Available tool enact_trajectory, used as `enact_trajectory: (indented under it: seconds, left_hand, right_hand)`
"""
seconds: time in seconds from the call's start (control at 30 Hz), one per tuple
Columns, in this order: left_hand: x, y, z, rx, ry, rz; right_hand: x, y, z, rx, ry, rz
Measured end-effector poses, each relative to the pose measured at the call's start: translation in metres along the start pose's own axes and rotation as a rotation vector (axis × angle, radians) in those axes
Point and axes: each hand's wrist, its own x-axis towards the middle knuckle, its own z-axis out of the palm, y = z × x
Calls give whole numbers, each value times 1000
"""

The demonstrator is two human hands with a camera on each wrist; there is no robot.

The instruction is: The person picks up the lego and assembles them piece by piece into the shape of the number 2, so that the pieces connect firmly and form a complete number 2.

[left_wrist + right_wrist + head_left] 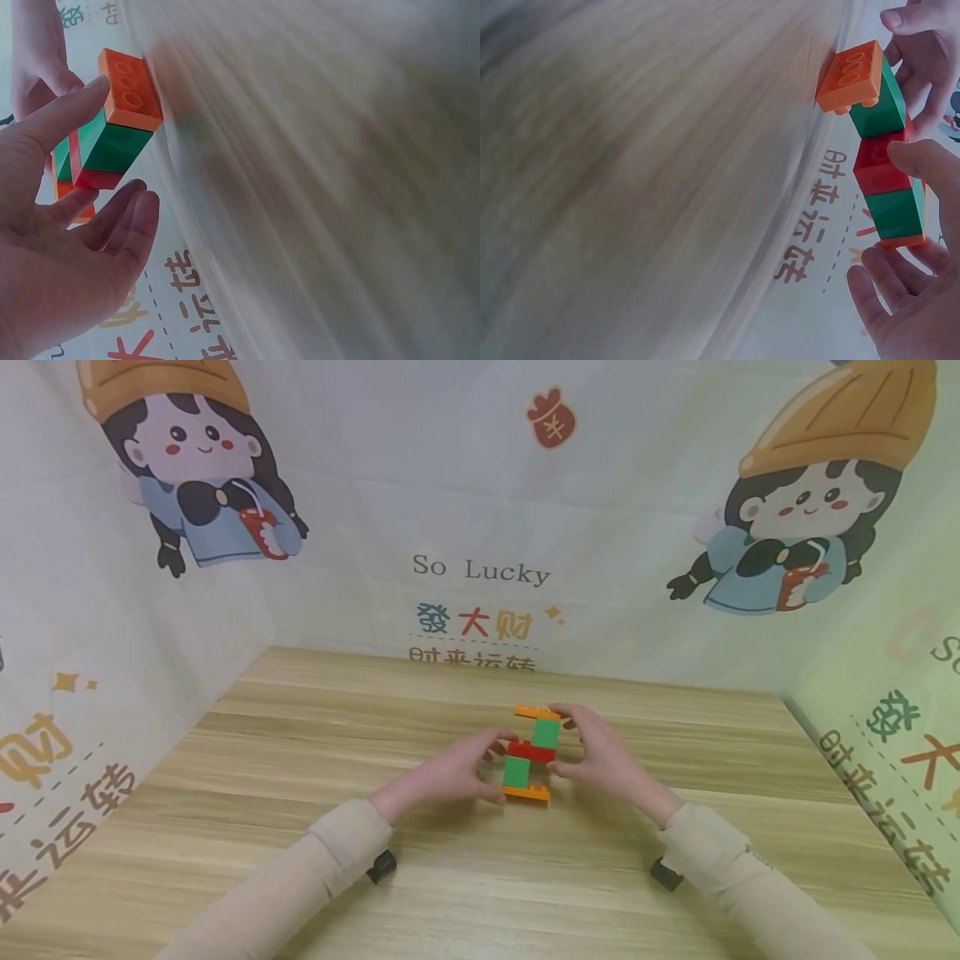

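Note:
A zigzag stack of toy building bricks stands in the middle of the table: an orange brick [527,793] at the near end, a green brick [516,772], a red brick [532,751], a second green brick [547,733] and another orange brick [537,712] at the far end. My right hand [603,756] holds it from the right, thumb on the red brick [877,169], fingers at the far orange brick [904,241]. On the other side my left hand [457,768] is spread loosely, its thumb beside the near orange brick [133,94] and its fingertips close to the red one.
Wood-grain tabletop [300,760] extends around both hands. A white printed cloth [480,510] with cartoon figures and lettering rises behind the table and at both sides. Small black devices [382,866] show under the sleeves at the wrists.

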Motion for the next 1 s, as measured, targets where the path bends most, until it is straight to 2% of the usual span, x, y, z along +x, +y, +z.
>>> enact_trajectory:
  seconds: [0.47,1.0]
  left_hand:
    - [1,1,6,104,16,25]
    - [2,3,3,194,50,33]
  right_hand:
    - [-2,3,-1,48,-46,5]
    - [-3,6,0,86,-80,8]
